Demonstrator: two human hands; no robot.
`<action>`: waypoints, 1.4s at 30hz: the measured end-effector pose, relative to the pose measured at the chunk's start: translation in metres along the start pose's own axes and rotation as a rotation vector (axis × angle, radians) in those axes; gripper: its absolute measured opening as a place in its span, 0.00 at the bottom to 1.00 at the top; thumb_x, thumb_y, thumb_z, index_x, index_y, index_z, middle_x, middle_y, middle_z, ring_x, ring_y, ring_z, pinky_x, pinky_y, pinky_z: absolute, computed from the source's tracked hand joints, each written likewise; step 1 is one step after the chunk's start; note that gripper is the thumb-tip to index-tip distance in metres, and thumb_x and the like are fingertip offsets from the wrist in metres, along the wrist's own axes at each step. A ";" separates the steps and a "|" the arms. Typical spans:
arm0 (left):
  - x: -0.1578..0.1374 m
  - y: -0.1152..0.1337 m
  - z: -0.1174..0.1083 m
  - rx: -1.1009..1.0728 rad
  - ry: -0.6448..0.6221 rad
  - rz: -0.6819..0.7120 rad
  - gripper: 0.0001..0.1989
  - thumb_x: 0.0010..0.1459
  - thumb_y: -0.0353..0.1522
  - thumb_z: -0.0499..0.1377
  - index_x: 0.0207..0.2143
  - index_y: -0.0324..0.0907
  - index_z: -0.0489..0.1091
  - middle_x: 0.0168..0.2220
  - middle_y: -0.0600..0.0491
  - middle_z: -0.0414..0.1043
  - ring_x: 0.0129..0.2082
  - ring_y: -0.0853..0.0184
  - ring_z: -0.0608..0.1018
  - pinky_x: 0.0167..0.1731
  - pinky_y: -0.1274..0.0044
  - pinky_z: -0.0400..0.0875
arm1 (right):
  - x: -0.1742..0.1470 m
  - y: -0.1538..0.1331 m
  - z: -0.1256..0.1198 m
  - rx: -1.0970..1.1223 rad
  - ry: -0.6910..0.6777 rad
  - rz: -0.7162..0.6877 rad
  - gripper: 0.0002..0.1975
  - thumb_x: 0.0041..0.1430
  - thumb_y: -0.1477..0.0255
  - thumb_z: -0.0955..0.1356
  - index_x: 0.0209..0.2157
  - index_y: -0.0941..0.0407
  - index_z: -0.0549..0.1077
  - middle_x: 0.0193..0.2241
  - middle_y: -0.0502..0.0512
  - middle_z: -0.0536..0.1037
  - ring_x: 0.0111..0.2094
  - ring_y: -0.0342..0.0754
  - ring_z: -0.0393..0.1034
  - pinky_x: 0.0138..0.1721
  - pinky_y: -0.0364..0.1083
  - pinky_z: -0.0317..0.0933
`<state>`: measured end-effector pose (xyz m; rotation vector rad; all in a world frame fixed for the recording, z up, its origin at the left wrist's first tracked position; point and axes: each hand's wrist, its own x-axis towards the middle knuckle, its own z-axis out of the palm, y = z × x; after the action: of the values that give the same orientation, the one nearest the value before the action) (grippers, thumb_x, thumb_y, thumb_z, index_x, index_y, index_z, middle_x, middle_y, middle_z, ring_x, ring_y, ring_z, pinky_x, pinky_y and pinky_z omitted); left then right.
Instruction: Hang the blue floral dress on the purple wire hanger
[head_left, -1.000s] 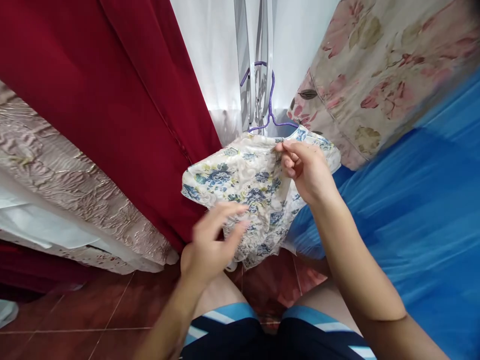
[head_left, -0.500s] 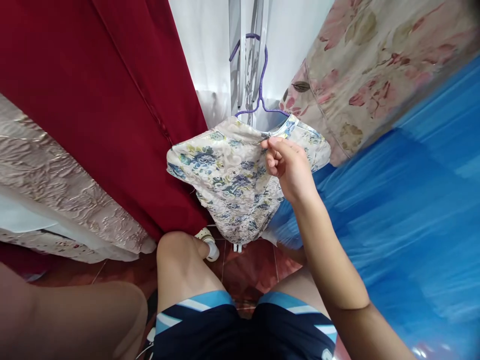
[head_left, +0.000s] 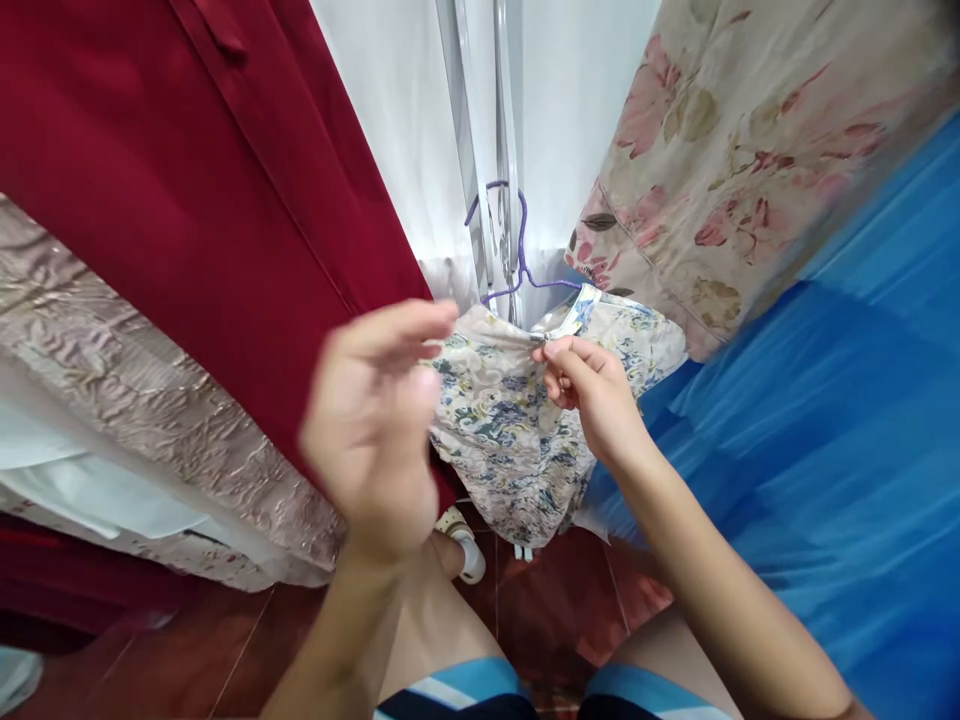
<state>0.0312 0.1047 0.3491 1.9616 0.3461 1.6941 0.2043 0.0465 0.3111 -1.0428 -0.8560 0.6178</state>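
Note:
A short-sleeved garment (head_left: 517,420) with a blue, green and yellow floral print hangs from a purple hanger (head_left: 523,240); whether it is a blouse or a dress, I cannot tell. My right hand (head_left: 581,385) pinches its neckline edge, thumb against curled fingers, at a small metallic piece that looks like a zipper pull (head_left: 545,338). To the left, my left hand (head_left: 375,420) is raised in front of the garment's sleeve, blurred by motion. Its thumb and fingers are apart, with nothing visible between them.
Dark red cloth (head_left: 300,230) and cream embroidered cloth (head_left: 150,380) hang at left. White metal bars (head_left: 471,120) stand behind the hanger. At right hang pink-flowered cloth (head_left: 720,180) and blue tulle (head_left: 840,440). Below are my legs, a light shoe (head_left: 469,560) and red floor tiles (head_left: 547,600).
My left hand has come up from the lower left towards the garment. My right hand keeps its pinch at the neckline. The garment and hanger appear lower in view.

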 end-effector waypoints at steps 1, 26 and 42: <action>0.002 -0.008 0.005 0.019 -0.028 0.020 0.13 0.66 0.31 0.55 0.51 0.46 0.72 0.49 0.51 0.74 0.49 0.61 0.77 0.50 0.67 0.76 | 0.000 0.000 0.001 -0.014 0.006 -0.009 0.10 0.62 0.66 0.68 0.31 0.56 0.76 0.16 0.44 0.68 0.18 0.39 0.56 0.21 0.40 0.49; 0.056 -0.092 0.020 -0.014 0.325 0.099 0.04 0.62 0.31 0.63 0.40 0.40 0.74 0.35 0.56 0.74 0.30 0.75 0.75 0.27 0.79 0.70 | 0.000 0.059 -0.004 -0.224 -0.072 0.066 0.11 0.57 0.69 0.67 0.22 0.55 0.67 0.13 0.42 0.62 0.16 0.39 0.53 0.20 0.41 0.45; -0.082 -0.123 0.017 -0.418 0.196 -0.762 0.14 0.56 0.38 0.66 0.37 0.45 0.63 0.28 0.58 0.64 0.18 0.76 0.62 0.16 0.81 0.57 | -0.059 0.084 -0.045 -0.459 -0.277 0.278 0.15 0.64 0.60 0.68 0.46 0.56 0.76 0.23 0.50 0.77 0.25 0.49 0.70 0.30 0.47 0.62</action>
<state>0.0497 0.1610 0.2127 1.1465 0.6498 1.3053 0.2067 0.0119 0.2045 -1.5327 -1.1376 0.8359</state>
